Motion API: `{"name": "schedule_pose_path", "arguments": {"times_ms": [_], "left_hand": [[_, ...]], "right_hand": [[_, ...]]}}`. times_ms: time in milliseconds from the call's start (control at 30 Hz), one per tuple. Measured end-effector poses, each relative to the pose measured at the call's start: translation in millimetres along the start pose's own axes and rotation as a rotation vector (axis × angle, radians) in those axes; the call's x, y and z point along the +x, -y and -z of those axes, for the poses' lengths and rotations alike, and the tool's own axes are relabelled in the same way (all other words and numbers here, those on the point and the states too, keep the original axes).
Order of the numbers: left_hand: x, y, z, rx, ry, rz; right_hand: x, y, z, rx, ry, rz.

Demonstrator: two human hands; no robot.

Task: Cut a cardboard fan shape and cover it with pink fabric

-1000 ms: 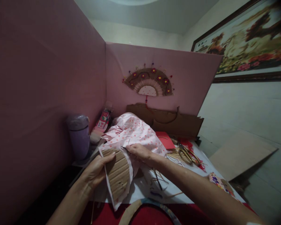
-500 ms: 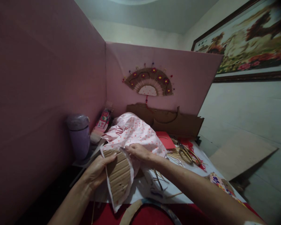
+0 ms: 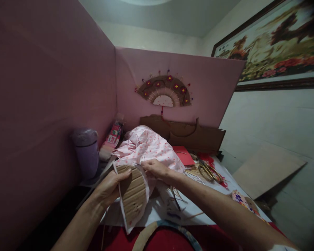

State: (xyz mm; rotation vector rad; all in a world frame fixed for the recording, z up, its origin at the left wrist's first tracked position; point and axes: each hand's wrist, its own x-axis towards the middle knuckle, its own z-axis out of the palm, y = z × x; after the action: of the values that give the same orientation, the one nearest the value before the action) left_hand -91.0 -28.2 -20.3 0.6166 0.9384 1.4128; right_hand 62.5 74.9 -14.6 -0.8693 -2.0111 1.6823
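My left hand point(image 3: 113, 184) grips a half-round piece of corrugated cardboard point(image 3: 133, 193), thumb on its ribbed face. Pale fabric edging runs around the cardboard's border, and its pointed lower end hangs toward the table's front. Pinched in my right hand point(image 3: 154, 168) is a thin, dark, pointed tool point(image 3: 136, 163), just above the cardboard's upper edge; its kind is hidden by the fingers. Behind both hands, a pink cloth with red dots point(image 3: 149, 143) lies heaped, its near part reaching down to the cardboard.
Gold-handled scissors point(image 3: 208, 172), red paper point(image 3: 183, 156) and thin sticks lie at right. A purple cup point(image 3: 86, 153) stands left. Torn cardboard point(image 3: 209, 139) leans at the back beneath a decorated fan point(image 3: 163, 89) on the pink partition. A curved band point(image 3: 146, 232) lies in front.
The whole view has shifted slightly. Both hands keep nearly the same place, with the cardboard and the pointed tool still held close together.
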Motion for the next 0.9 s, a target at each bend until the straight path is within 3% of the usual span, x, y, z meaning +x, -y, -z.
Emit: {"name": "schedule_pose_path", "arguments": {"times_ms": [267, 633, 900], "left_hand": [[-3, -1, -0.2, 0.044, 0.11, -0.058], [-5, 0, -0.4, 0.073, 0.114, -0.035], [-6, 1, 0.3, 0.071, 0.147, -0.041]], "right_hand": [[-2, 1, 6, 0.0, 0.035, -0.028], [-2, 11, -4, 0.111, 0.008, -0.058], [-1, 8, -2, 0.064, 0.035, 0.005]]}}
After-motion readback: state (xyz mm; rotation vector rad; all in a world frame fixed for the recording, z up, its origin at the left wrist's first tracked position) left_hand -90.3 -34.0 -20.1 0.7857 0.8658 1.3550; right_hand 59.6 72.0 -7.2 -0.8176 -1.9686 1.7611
